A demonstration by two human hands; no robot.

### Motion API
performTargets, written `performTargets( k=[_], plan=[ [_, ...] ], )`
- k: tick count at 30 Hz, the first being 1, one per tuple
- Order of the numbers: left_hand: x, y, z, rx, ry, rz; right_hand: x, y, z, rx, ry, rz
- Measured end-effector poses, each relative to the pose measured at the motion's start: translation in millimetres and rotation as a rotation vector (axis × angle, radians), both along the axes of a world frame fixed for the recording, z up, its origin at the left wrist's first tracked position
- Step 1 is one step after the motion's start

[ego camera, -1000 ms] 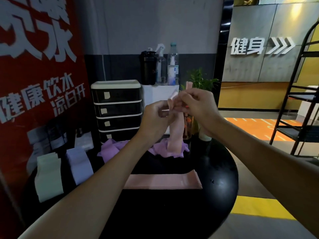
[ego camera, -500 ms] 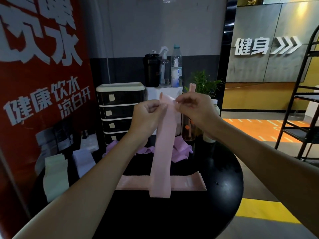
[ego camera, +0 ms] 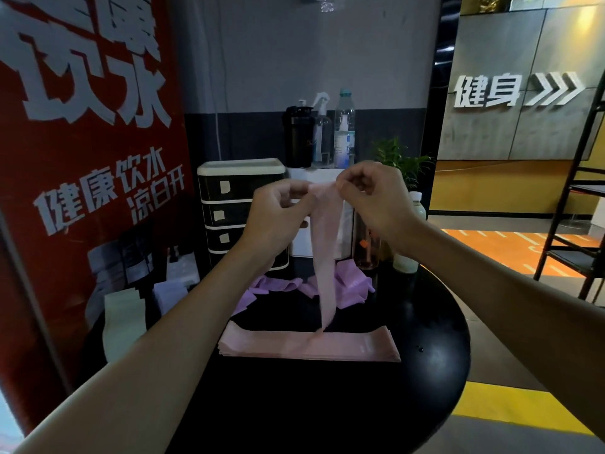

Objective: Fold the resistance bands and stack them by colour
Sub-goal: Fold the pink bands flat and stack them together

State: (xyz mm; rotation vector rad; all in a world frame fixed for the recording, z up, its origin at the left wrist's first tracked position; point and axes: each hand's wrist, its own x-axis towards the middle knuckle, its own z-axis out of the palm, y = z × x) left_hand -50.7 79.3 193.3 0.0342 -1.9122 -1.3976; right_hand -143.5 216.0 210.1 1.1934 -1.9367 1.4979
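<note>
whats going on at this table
A person pinches the top of a pink resistance band with the left hand and right hand, letting it hang down to a stack of folded pink bands on the round black table. Loose purple bands lie heaped behind. A pale green stack and a whitish stack sit at the left.

Before me: round black table (ego camera: 327, 404) is carrying everything | centre: stack of folded pink bands (ego camera: 307, 347) is lying flat crosswise | behind it: heap of purple bands (ego camera: 352, 285) is sprawling unfolded | my left edge: pale green folded bands (ego camera: 124, 317) and white folded bands (ego camera: 170, 293) are sitting side by side
</note>
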Motion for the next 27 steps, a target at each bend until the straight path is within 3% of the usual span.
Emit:
performTargets(
  k=[10, 24, 27],
  plan=[
    [14.7, 0.3, 9.1, -0.015, 0.126, -0.012, 13.9, -0.9, 10.2, 0.053, -0.012, 0.073],
    [31.0, -7.8, 4.9, 0.022, 0.036, -0.151, 32.5, 0.0, 24.5, 0.076, -0.280, 0.264],
    [30.4, -10.7, 2.1, 0.016, 0.049, -0.128, 31.1, 0.0, 24.3, 0.099, -0.227, 0.236]
  ],
)
